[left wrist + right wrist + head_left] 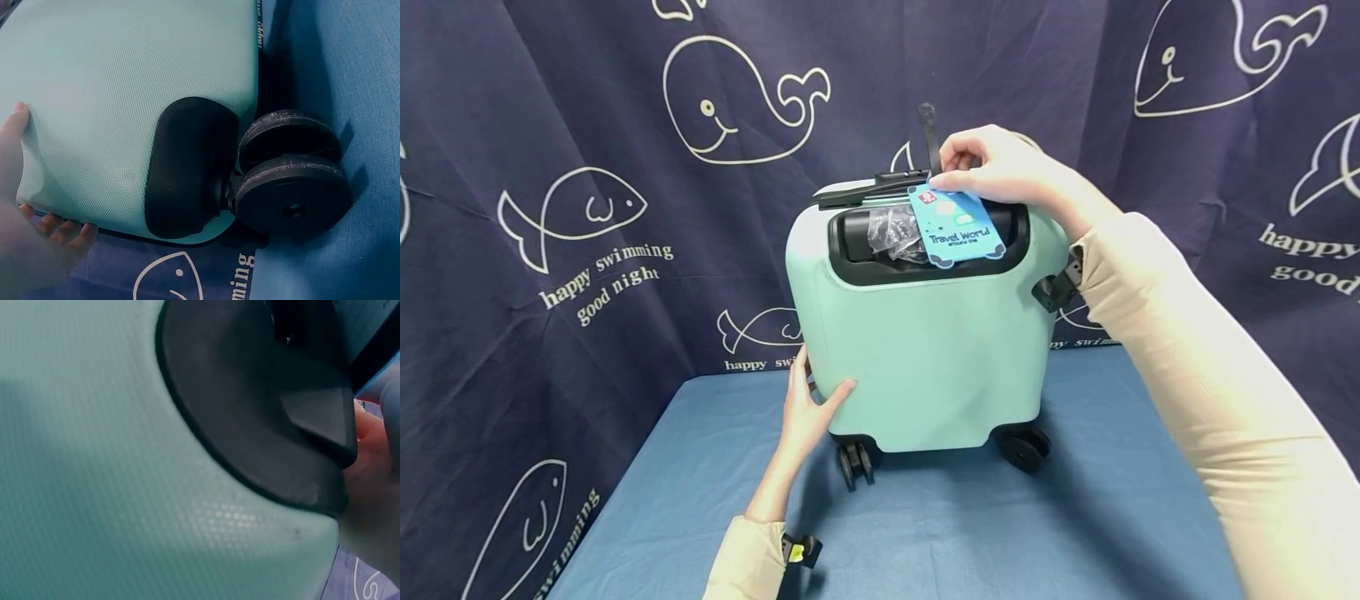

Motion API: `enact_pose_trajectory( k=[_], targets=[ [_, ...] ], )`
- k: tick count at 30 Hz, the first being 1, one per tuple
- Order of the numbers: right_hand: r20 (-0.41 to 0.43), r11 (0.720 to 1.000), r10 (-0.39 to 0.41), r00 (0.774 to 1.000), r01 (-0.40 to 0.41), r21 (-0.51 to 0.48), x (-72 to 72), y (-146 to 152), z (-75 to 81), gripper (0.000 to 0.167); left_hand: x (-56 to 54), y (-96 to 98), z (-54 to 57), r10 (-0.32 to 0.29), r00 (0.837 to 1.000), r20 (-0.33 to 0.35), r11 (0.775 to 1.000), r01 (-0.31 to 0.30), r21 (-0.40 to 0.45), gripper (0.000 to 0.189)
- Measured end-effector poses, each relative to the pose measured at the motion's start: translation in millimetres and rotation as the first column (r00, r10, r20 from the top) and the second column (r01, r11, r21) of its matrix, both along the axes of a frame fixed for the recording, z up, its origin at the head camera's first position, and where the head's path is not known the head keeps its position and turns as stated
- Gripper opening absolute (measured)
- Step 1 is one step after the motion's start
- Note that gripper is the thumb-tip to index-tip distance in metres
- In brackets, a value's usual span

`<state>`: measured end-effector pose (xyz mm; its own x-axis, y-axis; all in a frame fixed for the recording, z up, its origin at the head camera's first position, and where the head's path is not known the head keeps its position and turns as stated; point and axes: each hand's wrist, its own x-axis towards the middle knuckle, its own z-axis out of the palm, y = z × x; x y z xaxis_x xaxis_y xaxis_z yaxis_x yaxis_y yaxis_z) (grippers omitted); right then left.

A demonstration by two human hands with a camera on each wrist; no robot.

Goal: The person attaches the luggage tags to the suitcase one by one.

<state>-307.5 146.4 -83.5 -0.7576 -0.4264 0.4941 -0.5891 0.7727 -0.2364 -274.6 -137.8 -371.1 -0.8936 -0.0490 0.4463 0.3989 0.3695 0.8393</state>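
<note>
A mint-green suitcase (925, 358) stands upright on its black wheels. My left hand (808, 417) grips its lower left side, thumb on the front face and fingers round the edge. That hand (37, 231) shows at the left of the left wrist view, with a black double wheel (294, 181) beyond. At the top, my right hand (992, 167) pinches the base of a black strap (929, 133) that sticks up, fingers curled and thumb at the top of a blue luggage tag (958, 225). In the right wrist view the suitcase's edge hides much of the right hand (372, 469).
Crumpled clear plastic (895, 232) sits in the black recess (857, 271) beside the tag. The suitcase stands on a blue cloth-covered table (925, 533). A dark blue curtain (880, 83) with white whale and fish drawings hangs close behind.
</note>
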Motion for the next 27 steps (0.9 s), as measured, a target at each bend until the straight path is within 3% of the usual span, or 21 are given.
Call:
enact_pose_trajectory(
  k=[11, 19, 27],
  targets=[
    [0.039, 0.998, -0.037, 0.999, 0.039, -0.058, -4.9, 1, -0.6, 0.026, 0.8, 1.1, -1.6, 0.005, 1.000, -0.022, 1.000, -0.005, 0.007, 0.088],
    [0.046, 0.981, 0.108, 0.993, -0.098, -0.169, -16.1, 5, -5.7, 0.019, -0.7, 3.2, -3.2, 0.006, 1.000, -0.015, 1.000, -0.006, 0.000, 0.088],
    [0.033, 0.968, 0.111, 0.993, -0.101, -0.231, -20.5, 3, -12.3, 0.016, 1.0, 1.1, -1.5, 0.006, 1.000, -0.010, 1.000, -0.006, 0.016, 0.089]
  ],
)
